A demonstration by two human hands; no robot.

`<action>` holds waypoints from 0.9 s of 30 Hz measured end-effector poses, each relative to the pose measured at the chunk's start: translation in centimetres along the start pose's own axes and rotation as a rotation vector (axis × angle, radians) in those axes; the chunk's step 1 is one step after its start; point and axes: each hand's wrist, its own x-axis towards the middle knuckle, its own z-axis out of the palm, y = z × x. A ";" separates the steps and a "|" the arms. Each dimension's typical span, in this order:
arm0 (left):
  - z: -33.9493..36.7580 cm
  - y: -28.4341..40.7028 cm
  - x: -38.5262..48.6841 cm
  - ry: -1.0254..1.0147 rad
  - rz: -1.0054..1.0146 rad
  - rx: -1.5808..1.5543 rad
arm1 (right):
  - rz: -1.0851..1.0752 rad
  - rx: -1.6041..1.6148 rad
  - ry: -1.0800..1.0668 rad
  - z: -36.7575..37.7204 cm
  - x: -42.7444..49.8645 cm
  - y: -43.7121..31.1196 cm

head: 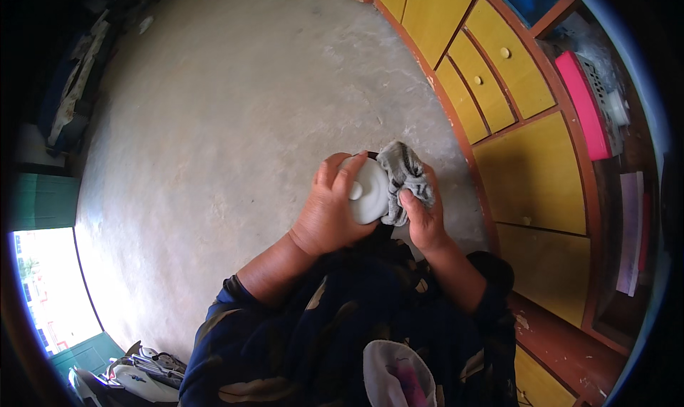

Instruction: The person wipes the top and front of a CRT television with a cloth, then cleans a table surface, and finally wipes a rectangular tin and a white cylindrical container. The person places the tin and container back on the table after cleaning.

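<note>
Near the middle of the view, my left hand (pixel 328 209) grips a round white lid (pixel 371 193) with a small knob, its fingers spread over the top and rim. My right hand (pixel 425 214) holds a crumpled grey patterned cloth (pixel 401 172), thumb on top, against the lid's right edge. A dark edge shows behind the lid at the top; what it belongs to is mostly hidden. Both hands are above my lap, over dark patterned clothing (pixel 342 343).
A yellow cabinet (pixel 529 172) with orange-brown framing curves along the right. Its shelf holds a pink perforated basket (pixel 588 107). Concrete floor (pixel 214 113) spreads to the left. An open doorway with green panels (pixel 45 201) lies at far left, a motor scooter (pixel 133 377) below it.
</note>
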 end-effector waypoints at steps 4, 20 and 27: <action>-0.2 -1.8 -0.9 0.075 -0.055 -0.173 | -0.308 -0.486 0.033 -0.3 -0.5 2.5; 3.4 -5.6 -4.0 0.277 -0.505 -1.497 | -0.482 -0.843 -0.282 2.6 1.8 -2.6; 3.7 -5.3 -4.1 0.342 -0.508 -1.360 | -0.693 -0.770 -0.232 3.1 1.9 1.1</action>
